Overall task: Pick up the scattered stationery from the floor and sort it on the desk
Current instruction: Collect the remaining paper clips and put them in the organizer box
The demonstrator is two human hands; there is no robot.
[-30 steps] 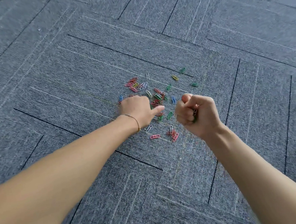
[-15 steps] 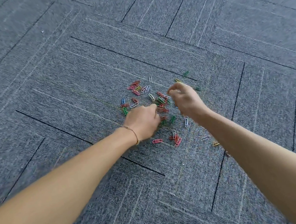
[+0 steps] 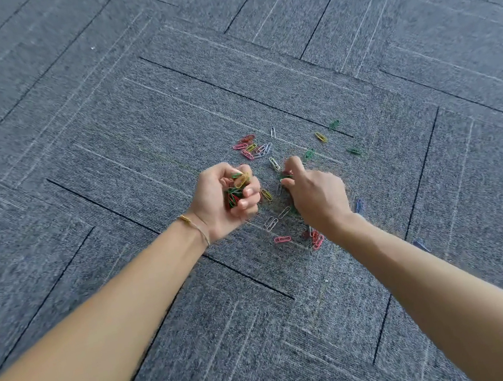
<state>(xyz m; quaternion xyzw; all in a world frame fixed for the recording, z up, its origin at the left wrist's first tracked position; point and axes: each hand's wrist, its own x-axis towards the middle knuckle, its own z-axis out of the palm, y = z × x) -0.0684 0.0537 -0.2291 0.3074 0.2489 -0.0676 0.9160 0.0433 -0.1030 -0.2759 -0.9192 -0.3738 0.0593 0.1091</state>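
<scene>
Small coloured wire paper clips (image 3: 262,150): pink, red, green, yellow, blue and silver, scattered in a loose patch on the floor, between and beyond the two hands; a pink cluster (image 3: 317,240) lies beside the right wrist, a single pink clip (image 3: 282,239) just left of it.

Left hand (image 3: 227,199): palm turned up, fingers curled closed around a bunch of green, red and yellow clips (image 3: 236,187).

Right hand (image 3: 317,195): palm down over the patch, fingertips (image 3: 289,168) pinched together on a dark green clip (image 3: 285,176) at the carpet.

Thin gold-coloured bracelet (image 3: 195,226): on the left wrist.

Floor (image 3: 106,146): grey carpet tiles with dark and pale line pattern.
</scene>
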